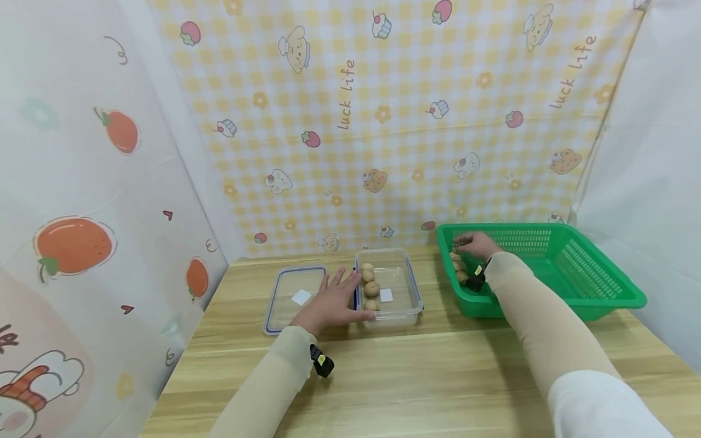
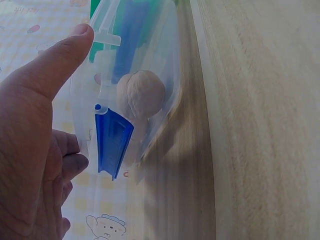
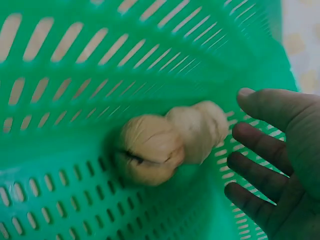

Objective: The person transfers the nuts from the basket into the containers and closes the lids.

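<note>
A clear plastic food box (image 1: pixel 402 277) stands mid-table with several walnuts (image 1: pixel 371 289) in a row along its left side. My left hand (image 1: pixel 331 302) rests at that side of the box, fingers spread; the left wrist view shows the thumb by the rim, near a blue clip (image 2: pixel 112 142). To the right, my right hand (image 1: pixel 477 244) reaches into a green basket (image 1: pixel 608 292). In the right wrist view its fingers are extended beside several walnuts (image 3: pixel 150 150) along the basket wall, and nothing is in its grasp.
The box's clear lid (image 1: pixel 282 301) with a blue seal lies flat left of the box, partly behind the left hand. A patterned cloth (image 1: pixel 383 152) hangs behind the wooden table (image 1: pixel 405 383). White sheeting (image 1: pixel 652 182) hangs to the right of the basket.
</note>
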Motion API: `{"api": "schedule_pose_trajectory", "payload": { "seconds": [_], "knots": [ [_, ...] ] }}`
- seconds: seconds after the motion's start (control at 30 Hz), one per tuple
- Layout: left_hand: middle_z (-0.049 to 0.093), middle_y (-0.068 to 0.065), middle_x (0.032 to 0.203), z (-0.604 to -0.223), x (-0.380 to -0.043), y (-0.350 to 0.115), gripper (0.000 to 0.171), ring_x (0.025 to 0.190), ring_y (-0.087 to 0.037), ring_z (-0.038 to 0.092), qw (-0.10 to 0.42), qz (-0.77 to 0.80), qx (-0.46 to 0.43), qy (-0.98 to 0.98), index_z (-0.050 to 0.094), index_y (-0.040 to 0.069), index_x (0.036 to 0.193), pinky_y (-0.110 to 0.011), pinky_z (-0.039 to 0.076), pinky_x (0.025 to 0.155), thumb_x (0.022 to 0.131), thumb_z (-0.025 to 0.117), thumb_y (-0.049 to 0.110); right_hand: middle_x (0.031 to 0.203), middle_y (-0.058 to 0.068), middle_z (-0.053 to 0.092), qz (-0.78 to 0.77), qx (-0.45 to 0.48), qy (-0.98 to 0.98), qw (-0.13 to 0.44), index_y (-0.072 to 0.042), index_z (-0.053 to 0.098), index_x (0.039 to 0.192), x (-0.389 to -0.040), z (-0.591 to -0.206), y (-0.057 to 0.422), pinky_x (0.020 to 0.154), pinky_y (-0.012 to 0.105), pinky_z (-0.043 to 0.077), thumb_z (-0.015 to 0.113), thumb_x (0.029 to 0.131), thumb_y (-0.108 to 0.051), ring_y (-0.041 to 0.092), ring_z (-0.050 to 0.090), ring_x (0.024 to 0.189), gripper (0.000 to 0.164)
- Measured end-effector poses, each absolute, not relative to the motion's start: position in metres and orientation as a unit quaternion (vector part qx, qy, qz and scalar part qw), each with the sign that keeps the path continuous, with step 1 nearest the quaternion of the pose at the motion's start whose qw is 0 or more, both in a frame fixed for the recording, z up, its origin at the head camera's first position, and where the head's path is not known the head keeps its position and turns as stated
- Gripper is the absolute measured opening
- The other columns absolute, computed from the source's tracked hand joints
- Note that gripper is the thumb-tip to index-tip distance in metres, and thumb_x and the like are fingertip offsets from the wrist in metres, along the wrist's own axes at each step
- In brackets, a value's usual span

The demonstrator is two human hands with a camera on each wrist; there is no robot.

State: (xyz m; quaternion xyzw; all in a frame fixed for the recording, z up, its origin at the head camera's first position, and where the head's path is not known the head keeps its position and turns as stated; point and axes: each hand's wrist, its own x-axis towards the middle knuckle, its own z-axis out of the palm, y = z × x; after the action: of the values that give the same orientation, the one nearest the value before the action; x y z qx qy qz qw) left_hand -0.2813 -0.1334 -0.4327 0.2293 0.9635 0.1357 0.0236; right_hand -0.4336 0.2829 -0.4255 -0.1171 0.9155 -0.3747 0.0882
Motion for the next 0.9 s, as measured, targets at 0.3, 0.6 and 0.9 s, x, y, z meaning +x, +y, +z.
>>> {"api": "schedule_pose_trajectory", "payload": {
  "seconds": [0.3, 0.6, 0.9],
  "knots": [
    [0.020, -0.004, 0.168, -0.435, -0.283, -0.134, 0.111, 0.156, -0.029, 0.001, 0.027, 0.136, 0.230, 0.963, 0.022, 0.013, 0.163, -0.057, -0.004, 0.122, 0.082, 0.054, 0.082, 0.144, 0.034, 0.046, -0.351, -0.090, 0.919, 0.154, 0.005, 0.055, 0.140, -0.446, -0.441, 0.284, 0.088, 0.053, 0.053, 0.067, 0.097, -0.026, 0.050, 0.050, 0.125, 0.054],
    [0.022, -0.005, 0.167, -0.436, -0.284, -0.133, 0.111, 0.156, -0.030, 0.003, 0.023, 0.131, 0.231, 0.964, 0.023, 0.012, 0.162, -0.060, 0.000, 0.122, 0.083, 0.055, 0.082, 0.138, 0.031, 0.051, -0.361, -0.069, 0.918, 0.147, 0.003, 0.058, 0.137, -0.438, -0.438, 0.278, 0.082, 0.047, 0.054, 0.068, 0.095, -0.022, 0.043, 0.055, 0.116, 0.050],
    [0.021, -0.004, 0.168, -0.437, -0.285, -0.134, 0.112, 0.156, -0.028, 0.002, 0.022, 0.126, 0.231, 0.965, 0.022, 0.012, 0.163, -0.061, 0.001, 0.122, 0.082, 0.053, 0.083, 0.142, 0.032, 0.050, -0.325, -0.109, 0.934, 0.105, 0.003, 0.059, 0.136, -0.432, -0.410, 0.274, 0.094, 0.060, 0.049, 0.062, 0.100, -0.031, 0.052, 0.049, 0.126, 0.049]
  ]
}}
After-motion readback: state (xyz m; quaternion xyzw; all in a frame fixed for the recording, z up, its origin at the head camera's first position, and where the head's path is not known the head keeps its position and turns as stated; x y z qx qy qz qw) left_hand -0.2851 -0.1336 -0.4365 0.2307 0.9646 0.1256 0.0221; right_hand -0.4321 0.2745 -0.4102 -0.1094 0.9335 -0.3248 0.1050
